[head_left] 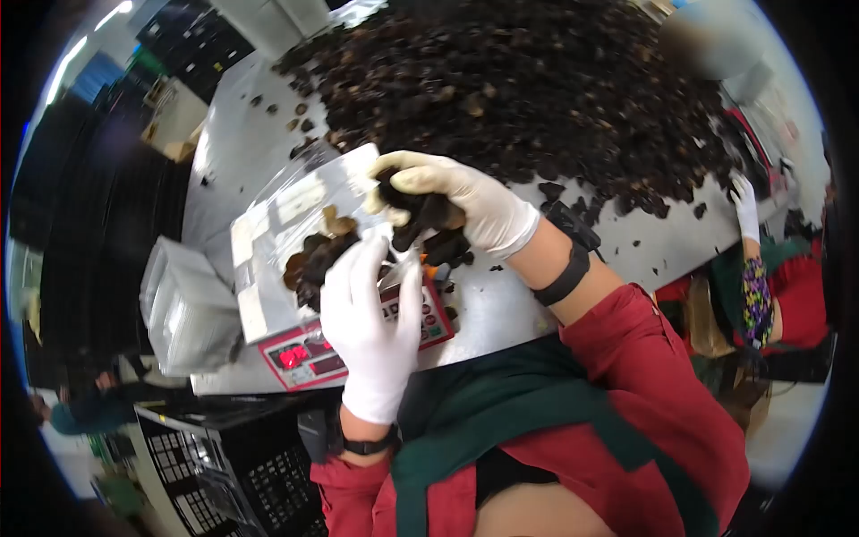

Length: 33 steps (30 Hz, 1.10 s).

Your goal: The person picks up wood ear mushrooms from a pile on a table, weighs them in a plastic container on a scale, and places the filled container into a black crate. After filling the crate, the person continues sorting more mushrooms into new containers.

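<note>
My right hand [461,197], in a white glove, is closed around several dark, leathery pieces that look like dried wood ear mushrooms [436,211]. It is raised above the right side of a digital scale [304,360] with a red-lit display. My left hand [371,313], also gloved, reaches over the front of the scale with its fingers stretched out and thumb apart. Beside its fingertips lies a small heap of dark and brown mushroom pieces [313,264] on the scale, over what seems to be clear plastic. The left palm is hidden.
A large mound of dark mushroom pieces [528,89] covers the back of the metal table [501,313]. Stacked clear plastic containers [183,309] stand left of the scale. Below is a black crate [268,474]. A co-worker's gloved hand [744,206] is at the right edge.
</note>
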Each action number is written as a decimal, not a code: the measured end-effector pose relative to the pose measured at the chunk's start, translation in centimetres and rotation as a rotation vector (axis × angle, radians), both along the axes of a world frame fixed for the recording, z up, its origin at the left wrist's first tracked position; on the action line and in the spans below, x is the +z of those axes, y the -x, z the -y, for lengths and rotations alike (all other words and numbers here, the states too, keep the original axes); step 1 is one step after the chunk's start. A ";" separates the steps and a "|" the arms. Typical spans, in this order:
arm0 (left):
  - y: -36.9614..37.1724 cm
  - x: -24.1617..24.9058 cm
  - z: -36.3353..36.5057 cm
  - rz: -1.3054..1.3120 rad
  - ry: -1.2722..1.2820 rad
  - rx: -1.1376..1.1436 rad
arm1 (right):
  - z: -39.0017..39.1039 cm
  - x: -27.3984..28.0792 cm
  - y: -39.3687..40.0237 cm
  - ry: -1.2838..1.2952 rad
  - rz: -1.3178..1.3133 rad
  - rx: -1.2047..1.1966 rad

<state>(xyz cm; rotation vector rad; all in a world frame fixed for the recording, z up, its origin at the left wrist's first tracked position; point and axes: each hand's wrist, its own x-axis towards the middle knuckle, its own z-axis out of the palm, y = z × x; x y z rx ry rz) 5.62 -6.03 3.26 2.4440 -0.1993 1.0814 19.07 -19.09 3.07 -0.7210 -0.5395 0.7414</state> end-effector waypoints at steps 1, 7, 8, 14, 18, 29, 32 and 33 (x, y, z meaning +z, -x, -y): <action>-0.5 0.0 -1.0 0.005 -0.004 0.040 | -2.1 1.0 0.6 0.031 0.047 0.028; -0.6 0.2 -7.3 0.007 -0.007 0.189 | -7.5 1.8 0.4 0.306 0.309 0.029; -0.1 -0.3 -8.2 -0.076 0.038 0.192 | -8.6 -0.2 -0.2 0.349 0.510 -0.065; 0.5 -1.9 -10.0 -0.111 0.097 0.228 | -8.0 -1.1 0.2 0.484 1.082 -0.386; 0.4 -1.1 -9.9 -0.142 -0.017 0.268 | -5.8 0.2 -0.3 0.482 0.917 -0.504; -1.3 1.2 -10.7 -0.221 -0.065 0.065 | 18.6 -7.4 -0.5 1.036 0.478 -1.064; -1.6 0.6 -10.8 -0.411 -0.184 -0.010 | 23.1 -10.2 2.3 1.221 0.346 -1.130; -1.4 0.8 -10.6 -0.521 -0.221 -0.017 | 23.4 -10.5 3.3 1.265 0.313 -1.124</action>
